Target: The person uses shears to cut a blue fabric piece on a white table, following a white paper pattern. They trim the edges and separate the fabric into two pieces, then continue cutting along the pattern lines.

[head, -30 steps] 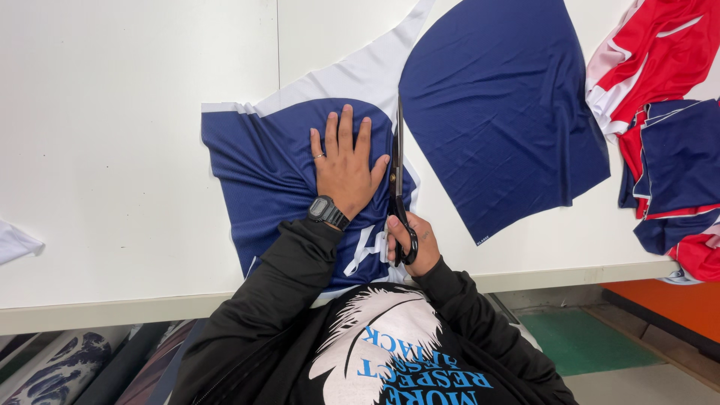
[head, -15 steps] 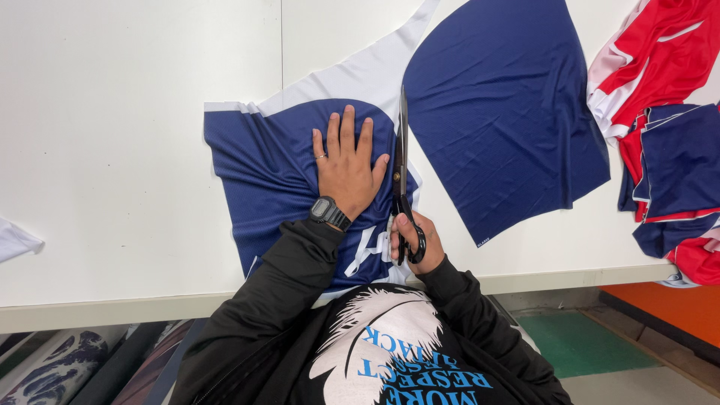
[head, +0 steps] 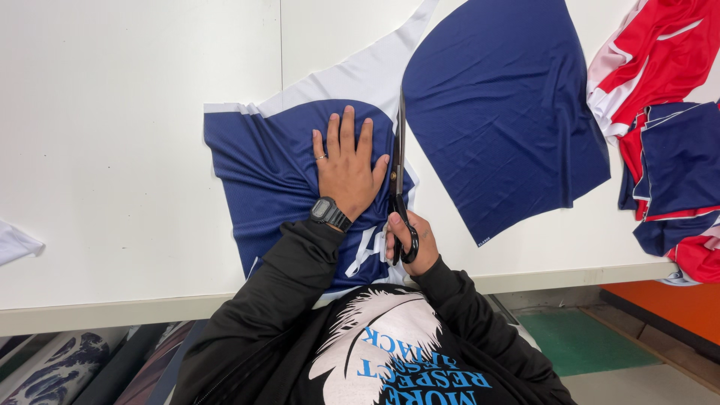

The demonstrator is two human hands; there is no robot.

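White table (head: 135,112), scissors (head: 400,150) advanced — right hand (head: 409,241) gripping them, left hand (head: 346,166) flat on jersey (head: 262,165)

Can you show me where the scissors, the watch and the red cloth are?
scissors (head: 400,161): head view, on the black blades.
watch (head: 326,211): head view, on its face, left wrist.
red cloth (head: 654,56): head view, on the red part at top right.

Under the left hand (head: 346,169), part of the navy and white jersey (head: 262,176) hidden. Near edge of the jersey covered by the black sleeves (head: 277,292). Scissors (head: 400,180) handles half buried in the right hand (head: 411,241). Red and navy pile of garments (head: 664,112) cut off at the right edge. White cloth scrap (head: 13,244) cut off at the left edge. Cut navy panel (head: 502,112) clipped at the top edge.
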